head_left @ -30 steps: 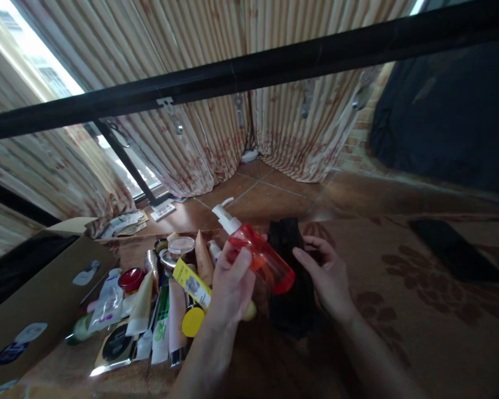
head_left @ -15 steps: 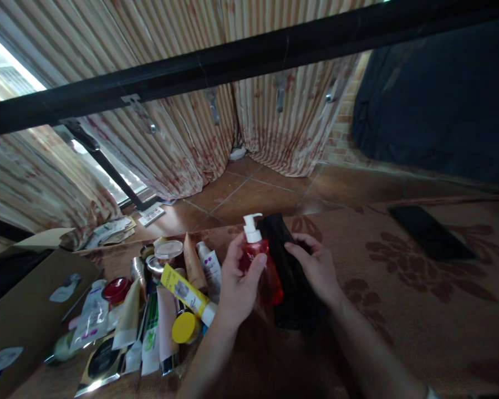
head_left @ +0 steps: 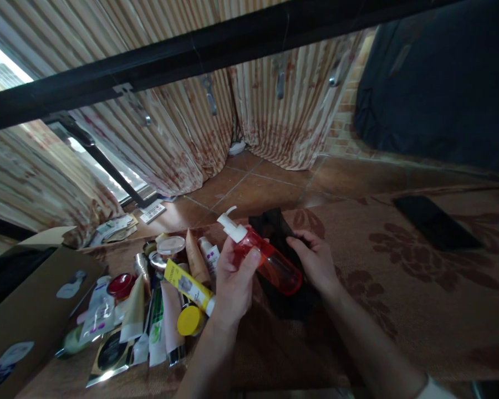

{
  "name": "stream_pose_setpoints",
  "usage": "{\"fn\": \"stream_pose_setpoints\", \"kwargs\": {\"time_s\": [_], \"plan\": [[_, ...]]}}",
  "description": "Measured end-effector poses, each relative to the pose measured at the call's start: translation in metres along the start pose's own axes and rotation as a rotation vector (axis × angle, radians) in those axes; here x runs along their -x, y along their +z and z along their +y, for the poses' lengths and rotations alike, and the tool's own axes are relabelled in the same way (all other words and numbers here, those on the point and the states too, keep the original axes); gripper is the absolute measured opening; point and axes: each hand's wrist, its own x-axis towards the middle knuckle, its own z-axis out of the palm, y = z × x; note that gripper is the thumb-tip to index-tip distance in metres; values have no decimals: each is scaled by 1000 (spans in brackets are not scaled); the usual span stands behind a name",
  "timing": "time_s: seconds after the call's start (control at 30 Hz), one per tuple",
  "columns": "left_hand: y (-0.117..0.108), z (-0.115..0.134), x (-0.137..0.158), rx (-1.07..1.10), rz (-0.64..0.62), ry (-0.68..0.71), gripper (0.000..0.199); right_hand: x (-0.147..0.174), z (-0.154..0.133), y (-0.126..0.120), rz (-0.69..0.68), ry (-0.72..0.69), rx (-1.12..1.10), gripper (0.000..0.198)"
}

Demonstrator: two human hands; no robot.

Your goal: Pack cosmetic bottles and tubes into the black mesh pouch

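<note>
Head view: your left grip (head_left: 234,280) held the red pump bottle (head_left: 276,267) tilted above the worktop (head_left: 432,327), short of its far edge; your right grip (head_left: 317,263) pinched the black cloth (head_left: 289,306), whose loose folds could have snagged the bottle.

Left hand (head_left: 235,285) grips red pump bottle (head_left: 274,266), tilted, white pump toward upper left. Right hand (head_left: 314,263) pinches thin black material (head_left: 285,307) behind bottle. Pile of tubes and jars (head_left: 172,313) at left on brown patterned cloth (head_left: 419,327), cardboard box (head_left: 45,310) beside. Dark flat slab (head_left: 436,221) lies right.
</note>
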Motion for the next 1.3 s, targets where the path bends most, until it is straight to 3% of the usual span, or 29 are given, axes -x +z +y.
{"fn": "stream_pose_setpoints", "kwargs": {"time_s": [0.13, 0.27, 0.4, 0.53, 0.63, 0.8, 0.93, 1.03, 1.17, 1.3], "plan": [[-11, -3, -4, -410, -77, 71, 39, -4, 0, -3, 28, 74, -68, 27], [-13, -6, -4, -827, -228, 96, 37, -2, -1, -2, 8, 52, -70, 24], [-8, -7, -3, -996, -272, -21, 21, -1, -3, -2, 22, 14, -16, 20], [-4, -8, -5, -1132, -268, -86, 22, 0, -3, -2, -1, -6, -17, 19], [-6, -11, -6, -1098, -180, -18, 24, 0, -5, -3, 2, 29, -40, 22], [-12, -8, 0, -774, -55, 185, 20, 0, -9, -5, 26, 70, -23, 30], [-16, -6, 4, -634, 221, 371, 32, 3, -14, -6, 55, 32, 32, 33], [-20, -8, 1, -584, 381, 364, 32, 5, -17, -8, 106, 49, 58, 35], [-24, -14, 1, -650, 220, 117, 33, 4, -20, -12, 145, 37, 131, 32], [-17, -16, 12, -691, 37, -5, 58, 0, -15, -21, 87, 43, 159, 36]]}}
